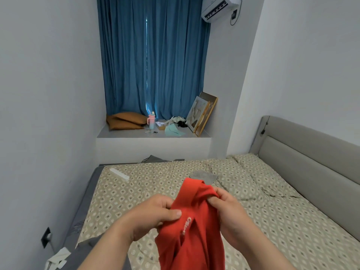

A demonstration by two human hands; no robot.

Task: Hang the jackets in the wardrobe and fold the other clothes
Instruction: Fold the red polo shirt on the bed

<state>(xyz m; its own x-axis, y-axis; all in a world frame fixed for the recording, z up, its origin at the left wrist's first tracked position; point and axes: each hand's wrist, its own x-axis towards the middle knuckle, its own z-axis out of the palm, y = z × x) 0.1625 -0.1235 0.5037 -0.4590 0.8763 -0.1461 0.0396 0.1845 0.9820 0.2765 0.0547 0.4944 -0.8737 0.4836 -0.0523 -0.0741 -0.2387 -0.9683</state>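
Head camera view: both hands are holding a red shirt (191, 227) up above a patterned bed (282, 221). Left hand (155, 215) is pinching its fabric; right hand (228, 209) is gripping the bunched collar.

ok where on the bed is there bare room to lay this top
The widest bare sheet for the red top lies between the right hand and the headboard. A smaller patch sits between the white strip and grey cloth. The window ledge is crowded: cushions, bottle, clothes, frames.
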